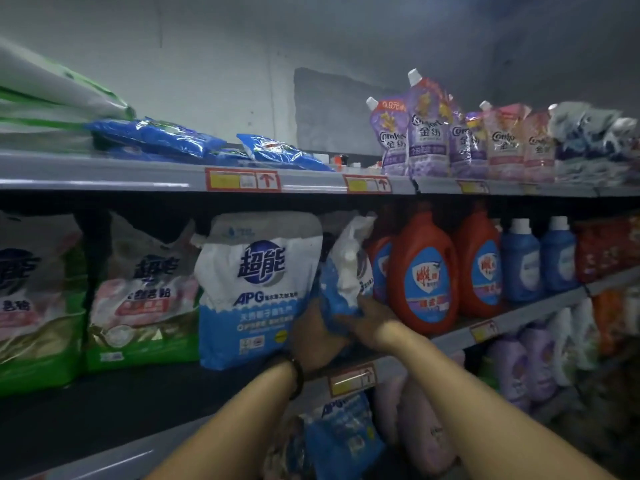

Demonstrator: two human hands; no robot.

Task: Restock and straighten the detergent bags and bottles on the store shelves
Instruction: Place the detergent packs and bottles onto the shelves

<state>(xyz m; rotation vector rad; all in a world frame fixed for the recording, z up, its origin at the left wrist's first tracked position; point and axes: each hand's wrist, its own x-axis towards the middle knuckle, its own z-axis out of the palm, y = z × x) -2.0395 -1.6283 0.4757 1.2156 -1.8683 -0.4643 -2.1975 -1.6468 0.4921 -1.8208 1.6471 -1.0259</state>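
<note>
Detergent bag point(343, 275), gripped low by fingers of left hand point(317, 337) and right hand point(372, 318), stands edge-on, probably to fit beside the red bottle point(424, 271).

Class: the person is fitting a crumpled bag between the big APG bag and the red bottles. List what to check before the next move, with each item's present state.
1. Left hand and right hand both grip the crumpled bag: ok.
2. Crumpled bag stands straight, front outward: not ok, it leans and is turned sideways.
3. APG bag upright, facing front: ok.
4. Nearest red bottle upright: ok.
5. Room behind the crumpled bag: cannot tell, hidden.
</note>
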